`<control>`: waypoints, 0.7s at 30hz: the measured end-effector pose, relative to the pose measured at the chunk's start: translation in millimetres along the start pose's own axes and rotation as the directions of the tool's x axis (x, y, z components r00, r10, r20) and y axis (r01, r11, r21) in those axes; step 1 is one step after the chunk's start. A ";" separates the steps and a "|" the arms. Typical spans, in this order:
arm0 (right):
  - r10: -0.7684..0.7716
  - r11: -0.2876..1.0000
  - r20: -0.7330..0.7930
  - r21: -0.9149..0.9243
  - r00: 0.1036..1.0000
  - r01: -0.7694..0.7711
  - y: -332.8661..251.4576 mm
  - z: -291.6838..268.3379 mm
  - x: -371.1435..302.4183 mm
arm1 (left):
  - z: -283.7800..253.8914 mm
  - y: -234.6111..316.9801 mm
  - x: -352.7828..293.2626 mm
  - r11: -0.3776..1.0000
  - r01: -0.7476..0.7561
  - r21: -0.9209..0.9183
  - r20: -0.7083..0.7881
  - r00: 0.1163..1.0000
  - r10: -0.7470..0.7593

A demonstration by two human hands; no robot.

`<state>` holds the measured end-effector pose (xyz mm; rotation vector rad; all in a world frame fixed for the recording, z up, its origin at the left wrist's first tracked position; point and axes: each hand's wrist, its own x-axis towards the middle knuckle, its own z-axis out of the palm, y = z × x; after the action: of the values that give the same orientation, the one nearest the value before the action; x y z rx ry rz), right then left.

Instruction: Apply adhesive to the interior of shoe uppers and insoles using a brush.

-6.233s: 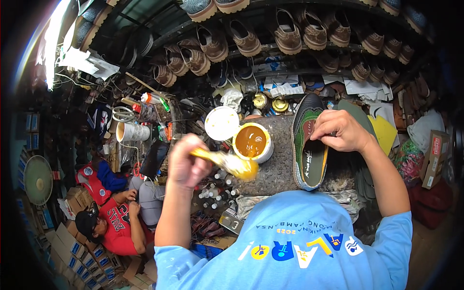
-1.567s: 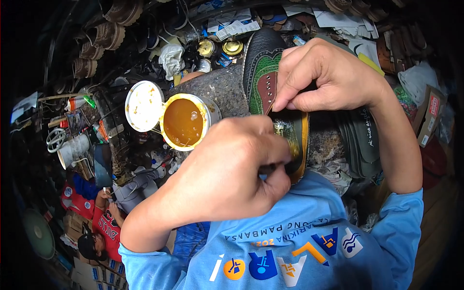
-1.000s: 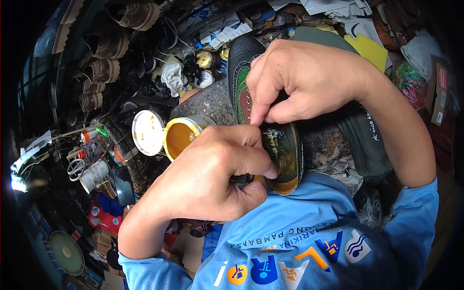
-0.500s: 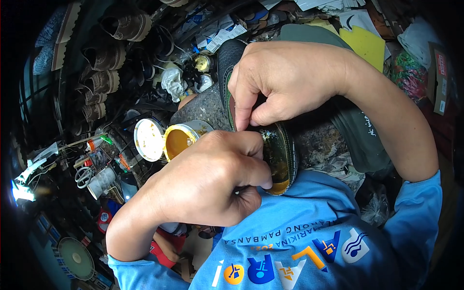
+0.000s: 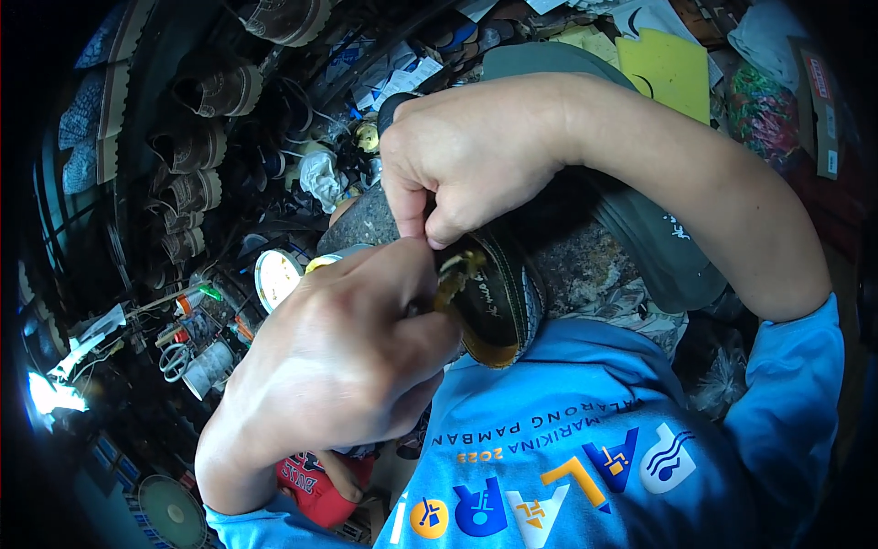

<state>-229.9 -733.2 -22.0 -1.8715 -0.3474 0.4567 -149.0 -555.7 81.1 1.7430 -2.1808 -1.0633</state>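
Note:
A dark shoe [image 5: 501, 302] with pale green edge stitching stands between my hands, its opening towards me. Its inside shows a dark lining with light lettering and a mustard-yellow patch at the heel. My left hand [image 5: 343, 334] is closed beside the opening, on a thin yellow-smeared strip [image 5: 455, 279] that lies across the shoe's mouth. My right hand [image 5: 476, 151] arches over the front of the shoe, thumb and forefinger pinched close to my left knuckles. What that pinch holds is hidden. Behind my left hand, a tub [image 5: 340, 258] of yellow paste is mostly covered.
A round tub lid [image 5: 277, 277] lies left of the tub. Scissors [image 5: 174, 361] and a thread spool [image 5: 208, 369] are further left. Brown shoes [image 5: 218, 89] line a rack. A dark green flat piece [image 5: 645, 242] and yellow sheet [image 5: 666, 78] lie right. A person in red [image 5: 320, 485] is below.
Both hands have shifted left across the shoe, and my left hand now covers most of the tub. The yellow-smeared strip and the lettering inside the shoe have come into sight.

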 end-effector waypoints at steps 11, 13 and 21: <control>-0.058 0.998 -0.049 -0.005 0.997 0.057 0.4 2.7 0.3 | 17.3 14.1 -1.0 0.985 0.142 -0.097 0.023 0.990 -0.140; -0.026 1.000 -0.002 -0.018 1.000 0.026 0.1 1.2 0.5 | 21.5 14.0 -2.5 0.985 0.168 -0.032 -0.013 0.986 -0.168; -0.018 1.000 -0.006 0.004 1.000 0.018 0.6 1.9 2.7 | 64.2 46.4 -21.3 0.980 0.184 0.072 -0.173 0.970 -0.169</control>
<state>-228.3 -730.7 -23.5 -1.8638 -0.3587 0.4394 -212.9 -505.8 68.4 2.0176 -2.0304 -0.8325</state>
